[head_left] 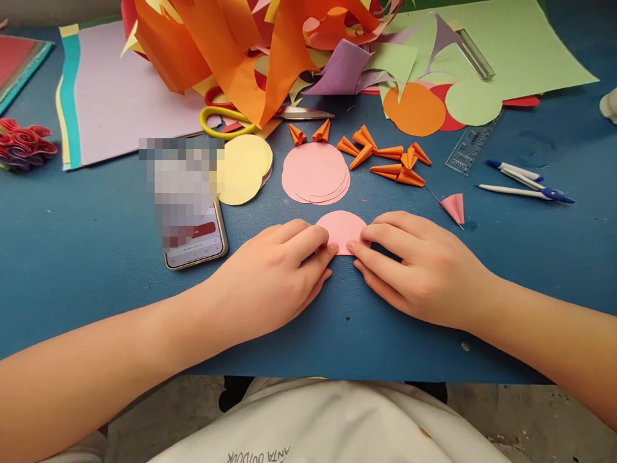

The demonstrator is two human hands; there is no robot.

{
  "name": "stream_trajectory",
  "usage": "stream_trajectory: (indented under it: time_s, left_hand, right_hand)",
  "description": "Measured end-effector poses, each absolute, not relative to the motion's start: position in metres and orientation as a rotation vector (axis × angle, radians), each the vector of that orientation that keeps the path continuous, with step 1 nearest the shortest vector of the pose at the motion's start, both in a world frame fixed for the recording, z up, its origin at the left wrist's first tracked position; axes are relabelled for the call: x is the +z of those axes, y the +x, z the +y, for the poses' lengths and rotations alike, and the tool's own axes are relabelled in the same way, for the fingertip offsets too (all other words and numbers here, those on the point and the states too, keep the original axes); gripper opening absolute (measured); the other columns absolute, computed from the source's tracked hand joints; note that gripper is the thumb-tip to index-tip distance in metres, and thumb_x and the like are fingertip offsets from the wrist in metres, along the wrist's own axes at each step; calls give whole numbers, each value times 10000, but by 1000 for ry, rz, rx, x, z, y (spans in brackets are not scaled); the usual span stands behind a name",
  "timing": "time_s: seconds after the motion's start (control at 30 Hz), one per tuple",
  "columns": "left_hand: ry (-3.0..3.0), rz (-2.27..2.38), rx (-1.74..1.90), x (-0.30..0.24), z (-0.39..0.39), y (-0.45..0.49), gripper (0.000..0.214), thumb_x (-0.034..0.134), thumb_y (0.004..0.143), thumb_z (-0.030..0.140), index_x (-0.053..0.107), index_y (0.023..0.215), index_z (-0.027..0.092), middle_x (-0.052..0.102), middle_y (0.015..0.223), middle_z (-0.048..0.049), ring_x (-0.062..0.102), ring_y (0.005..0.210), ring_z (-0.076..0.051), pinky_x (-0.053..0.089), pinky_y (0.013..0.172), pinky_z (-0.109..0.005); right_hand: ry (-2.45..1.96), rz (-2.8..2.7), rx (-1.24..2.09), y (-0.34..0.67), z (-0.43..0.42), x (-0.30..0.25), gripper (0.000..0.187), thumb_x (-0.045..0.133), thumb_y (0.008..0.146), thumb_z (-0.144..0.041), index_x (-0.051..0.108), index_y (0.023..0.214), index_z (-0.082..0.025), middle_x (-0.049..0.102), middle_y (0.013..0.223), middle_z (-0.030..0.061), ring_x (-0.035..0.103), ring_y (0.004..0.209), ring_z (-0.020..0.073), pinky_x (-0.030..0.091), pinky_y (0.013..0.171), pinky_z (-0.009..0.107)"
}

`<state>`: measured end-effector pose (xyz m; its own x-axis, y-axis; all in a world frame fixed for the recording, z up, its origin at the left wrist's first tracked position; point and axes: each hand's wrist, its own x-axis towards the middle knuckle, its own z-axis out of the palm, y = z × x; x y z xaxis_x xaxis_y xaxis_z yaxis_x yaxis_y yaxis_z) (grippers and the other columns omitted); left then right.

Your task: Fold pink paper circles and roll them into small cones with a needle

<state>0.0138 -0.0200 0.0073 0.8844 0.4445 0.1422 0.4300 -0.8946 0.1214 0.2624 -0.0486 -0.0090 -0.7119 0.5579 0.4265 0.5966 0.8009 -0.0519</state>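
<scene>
A pink paper circle (343, 228), folded into a half-round with its straight edge toward me, lies on the blue table between my hands. My left hand (294, 263) pinches its left end with thumb and fingers. At the right end, my right hand (414, 263) grips the same paper, fingertips pressed on the fold. Just beyond sits a stack of pink paper circles (315, 168). Several small orange paper cones (385, 154) are scattered to the right of that stack. A pink paper cone (454, 208) on a thin pin rests beyond my right hand.
Yellow paper circles (241, 170) and a phone (195, 251) lie to the left. Scissors (308, 114) sit under orange paper scraps (236, 58). Pens (523, 191), a clear ruler (470, 148), and orange (417, 112) and green circles (473, 103) are at right.
</scene>
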Motion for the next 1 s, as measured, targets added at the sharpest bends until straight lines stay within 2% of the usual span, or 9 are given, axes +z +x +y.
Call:
stream_trajectory:
  time_s: [0.1, 0.3, 0.63, 1.0]
  left_hand:
    - [2945, 707, 276, 6, -21, 13, 294, 576, 1024, 237, 728, 1228, 90, 713, 1082, -119, 693, 947, -271, 642, 815, -424]
    - [2952, 731, 274, 5, -23, 14, 293, 567, 1026, 238, 730, 1211, 80, 714, 1109, -131, 698, 973, -281, 643, 829, -427]
    - [2999, 759, 258, 6, -25, 14, 310, 568, 1019, 229, 717, 1236, 64, 704, 1102, -144, 684, 928, -269, 639, 816, -421]
    - [3051, 711, 215, 8, -24, 13, 319, 542, 1044, 254, 703, 1248, 70, 721, 1065, -116, 709, 928, -256, 640, 781, -389]
  right_hand:
    - [-831, -2573, -148, 263, -49, -9, 219, 730, 874, -86, 790, 1074, -21, 768, 927, 175, 682, 843, 319, 612, 653, 440]
    - [-883, -2597, -58, 261, -54, -6, 274, 700, 929, -221, 797, 1084, -17, 752, 975, 201, 678, 898, 337, 640, 745, 488]
    - [-983, -2606, -22, 258, -57, -6, 315, 655, 958, -233, 789, 1137, -10, 741, 1071, 217, 679, 948, 346, 645, 799, 505]
    - [-973, -2610, 44, 260, -59, -3, 326, 666, 948, -211, 781, 1152, 17, 745, 1080, 226, 663, 977, 347, 647, 827, 516]
